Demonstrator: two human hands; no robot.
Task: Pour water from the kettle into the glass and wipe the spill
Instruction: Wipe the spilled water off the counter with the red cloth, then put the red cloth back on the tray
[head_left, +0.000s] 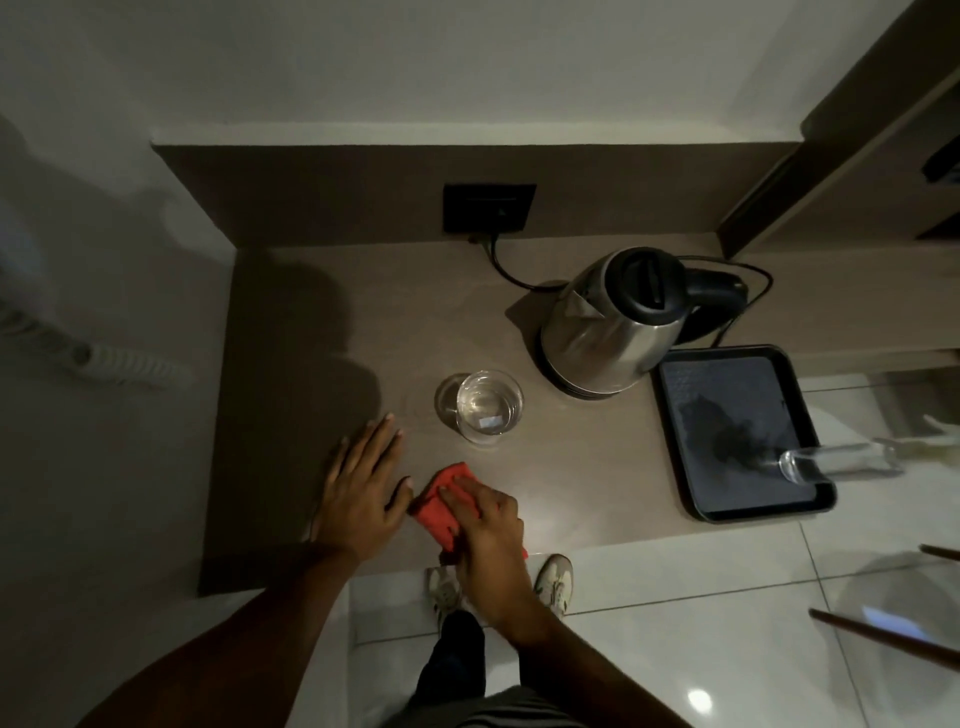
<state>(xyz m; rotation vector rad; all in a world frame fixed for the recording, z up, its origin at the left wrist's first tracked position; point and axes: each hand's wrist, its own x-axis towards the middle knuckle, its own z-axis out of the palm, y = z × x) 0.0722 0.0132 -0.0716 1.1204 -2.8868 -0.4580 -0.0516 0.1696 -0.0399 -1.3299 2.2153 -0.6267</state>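
Head view, looking down on the surface (519, 322).

- Surface: brown top set in a wall corner, with a pale tiled floor (701, 623) at its near edge.
- Kettle (608, 332): steel body, black lid shut and black handle, upright on its base toward the back right; spout turned to the left. A black cord (506, 273) runs from behind it to a dark wall socket (488, 208).
- Glass (488, 408): clear, upright, holding water, left of and nearer than the kettle, apart from it.
- Cloth (436, 506): red-orange, folded, lying flat near the front edge, in front of the glass.
- Right hand (483, 525): palm down, fingers pressed flat on top of the cloth, covering its right part; not wrapped round it.
- Left hand (361, 491): fingers spread wide, laid flat on the bare surface just left of the cloth, holding nothing.
- Tray (680, 452): black, rectangular, right of the kettle, overhanging the front edge; a second clear glass (802, 465) stands at its near right corner.
- Shoes (553, 582): pale pair on the floor below.
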